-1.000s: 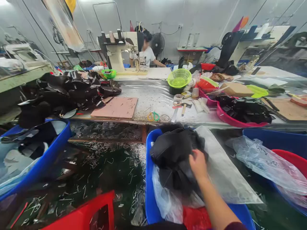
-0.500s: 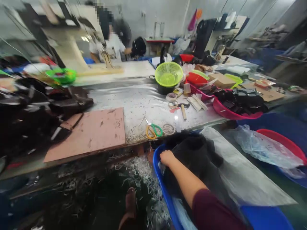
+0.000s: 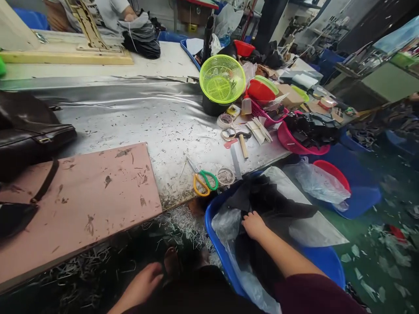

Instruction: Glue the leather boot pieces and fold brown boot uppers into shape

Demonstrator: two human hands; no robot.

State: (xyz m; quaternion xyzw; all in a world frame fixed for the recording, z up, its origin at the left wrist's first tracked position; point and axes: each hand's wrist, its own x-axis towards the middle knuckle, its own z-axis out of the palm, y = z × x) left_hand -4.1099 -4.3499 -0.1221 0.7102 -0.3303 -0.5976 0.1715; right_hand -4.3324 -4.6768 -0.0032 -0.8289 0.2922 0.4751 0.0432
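Observation:
My right hand [image 3: 254, 226] reaches into a blue tub [image 3: 209, 224], its fingers closed on black fabric [image 3: 278, 203]. The cloth lies in loose folds, and a part of it spreads over a white sheet [image 3: 324, 231] across the tub. Clear plastic film [image 3: 227, 222] lines the tub's left side. My left hand [image 3: 149, 279] hangs low beside my lap, below the table edge, its fingers loosely apart and nothing seen in them.
On the table lie scissors [image 3: 201, 181] with orange and green handles, tape rolls [image 3: 225, 175], a hammer [image 3: 243, 144] and a pink board [image 3: 111, 187]. A brown leather bag [image 3: 29, 131] sits left. Baskets [image 3: 222, 80] stand further back. Across the table, a person's hand [image 3: 130, 16] touches stacked dark pieces.
The view has turned right and down. My right hand has moved from the tub's left rim inward to the fabric, whose folds have shifted. My left hand has come into view.

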